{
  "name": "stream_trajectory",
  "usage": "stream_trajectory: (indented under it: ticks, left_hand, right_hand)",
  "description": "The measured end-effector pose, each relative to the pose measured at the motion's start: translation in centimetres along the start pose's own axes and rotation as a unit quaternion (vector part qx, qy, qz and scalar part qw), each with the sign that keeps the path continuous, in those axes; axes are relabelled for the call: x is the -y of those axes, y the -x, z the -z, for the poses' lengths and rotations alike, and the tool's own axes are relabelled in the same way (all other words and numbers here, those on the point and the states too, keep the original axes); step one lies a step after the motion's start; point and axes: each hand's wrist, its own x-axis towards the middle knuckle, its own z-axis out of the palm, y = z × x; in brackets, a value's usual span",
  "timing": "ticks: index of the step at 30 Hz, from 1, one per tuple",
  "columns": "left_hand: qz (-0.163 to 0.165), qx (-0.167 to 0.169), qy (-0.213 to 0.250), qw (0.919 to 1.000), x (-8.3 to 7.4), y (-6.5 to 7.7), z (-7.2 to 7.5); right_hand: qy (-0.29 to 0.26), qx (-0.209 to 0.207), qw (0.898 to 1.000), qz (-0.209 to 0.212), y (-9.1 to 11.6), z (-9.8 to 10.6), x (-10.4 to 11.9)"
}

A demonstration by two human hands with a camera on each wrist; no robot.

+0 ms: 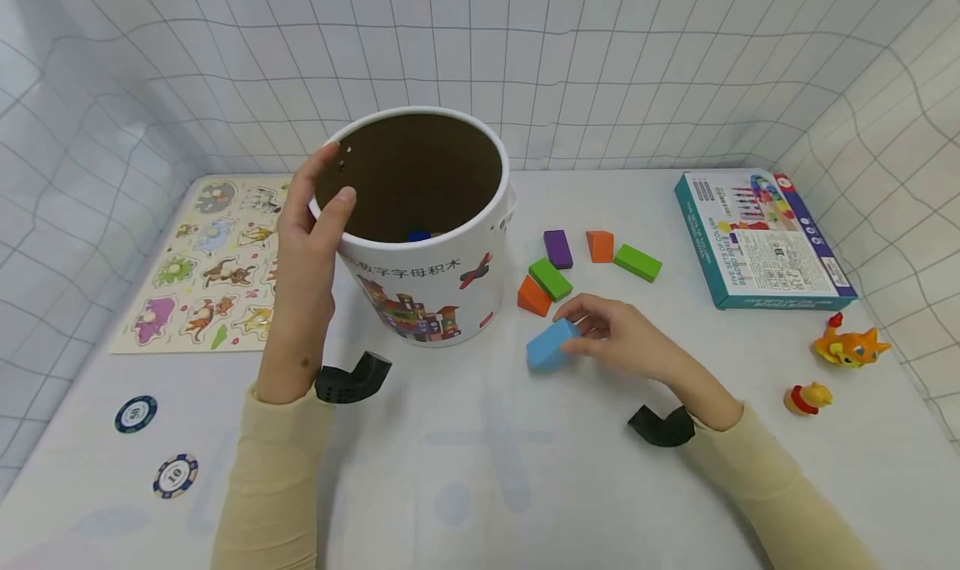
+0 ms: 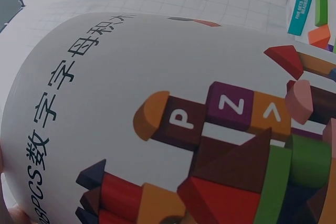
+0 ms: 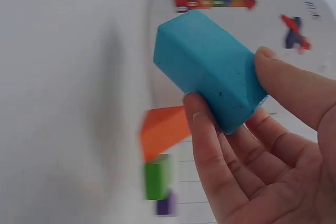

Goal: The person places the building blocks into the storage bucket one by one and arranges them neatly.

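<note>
A large white bucket (image 1: 420,287), printed with letter-block pictures, stands left of centre. My left hand (image 1: 311,220) grips its rim at the left, thumb and fingers over the edge; in the left wrist view the printed bucket wall (image 2: 105,103) fills the picture. A bit of blue (image 1: 418,236) shows at the dark bottom inside. My right hand (image 1: 615,337) pinches a light blue block (image 1: 551,347) between thumb and fingers, right of the bucket. In the right wrist view the blue block (image 3: 210,69) is tilted, with long flat faces.
Beyond the right hand lie orange blocks (image 1: 534,296), green blocks (image 1: 637,262) and a purple block (image 1: 558,249). A boxed set (image 1: 772,245) and two small figures (image 1: 851,347) are at the right. An animal puzzle board (image 1: 202,270) and two poker chips (image 1: 136,414) lie left.
</note>
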Motion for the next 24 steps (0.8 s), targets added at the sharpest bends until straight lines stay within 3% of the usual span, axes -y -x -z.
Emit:
stream_trajectory:
  ticks: [5,9,11,13,15,18,24]
  left_hand:
    - [0.001,-0.001,0.003,1.0,-0.1,0.0,-0.1]
    - [0.002,-0.003,0.008,1.0,-0.1,0.0,-0.2]
    - [0.002,-0.002,0.01,0.9999,-0.2,0.0,-0.1]
    - [0.004,-0.003,0.013,0.9999,-0.2,0.0,-0.1]
    - [0.006,-0.004,0.012,0.9999,-0.2,0.1,-0.1]
    - [0.01,-0.005,0.01,0.9999,-0.2,0.2,-0.1]
    - [0.006,-0.002,0.012,0.9999,-0.3,0.0,-0.1]
  right_hand:
    - [-0.099,-0.065,0.992,0.037,-0.6,2.4,3.0]
    - [-0.207,-0.145,0.965,0.068,-1.9,3.8,6.5]
    - [-0.247,-0.167,0.951,0.085,-3.1,4.1,8.5]
    - [-0.265,-0.169,0.944,0.099,-4.4,4.3,10.5]
    - [-0.267,-0.155,0.945,0.109,-5.8,4.2,12.3]
    - [-0.241,-0.126,0.956,0.109,-7.7,4.0,14.5]
    - [-0.121,-0.077,0.984,0.108,-11.0,3.7,16.4]
